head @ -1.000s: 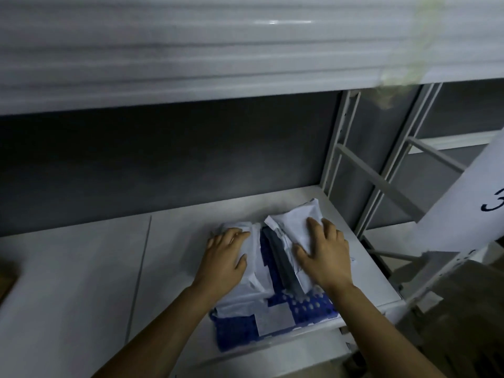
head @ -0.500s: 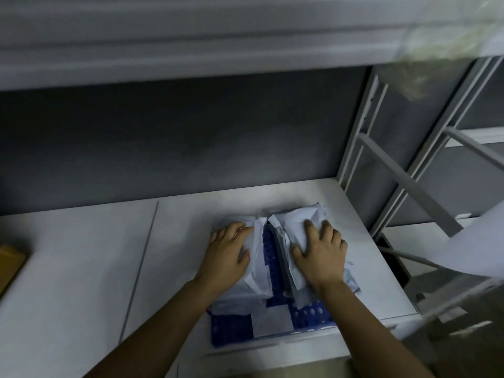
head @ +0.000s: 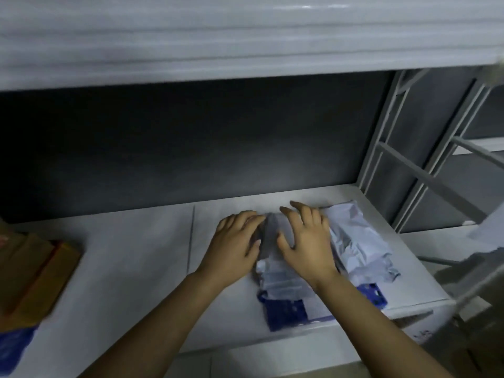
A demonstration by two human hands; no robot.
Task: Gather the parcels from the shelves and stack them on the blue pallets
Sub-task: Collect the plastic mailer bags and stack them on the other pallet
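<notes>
A small pile of parcels lies on the white shelf (head: 136, 255) near its right end. A pale grey-white mailer (head: 275, 274) sits in the middle. My left hand (head: 234, 241) curls against its left edge, and my right hand (head: 305, 241) lies on top of it with fingers spread, so the two hands clasp it between them. A crumpled white poly mailer (head: 354, 238) lies just right of my right hand, untouched. A blue-and-white parcel (head: 286, 313) sticks out from under the pile toward the shelf's front edge.
Brown cardboard boxes (head: 35, 271) sit on the shelf at far left, with a blue bag (head: 13, 347) below them. The shelf above (head: 245, 36) overhangs low. Grey metal uprights and a diagonal brace (head: 409, 173) close the right side. A dark back panel stands behind.
My right hand left the crumpled white mailer and moved left onto the middle mailer, close to my left hand. The view swung left, bringing the cardboard boxes into sight.
</notes>
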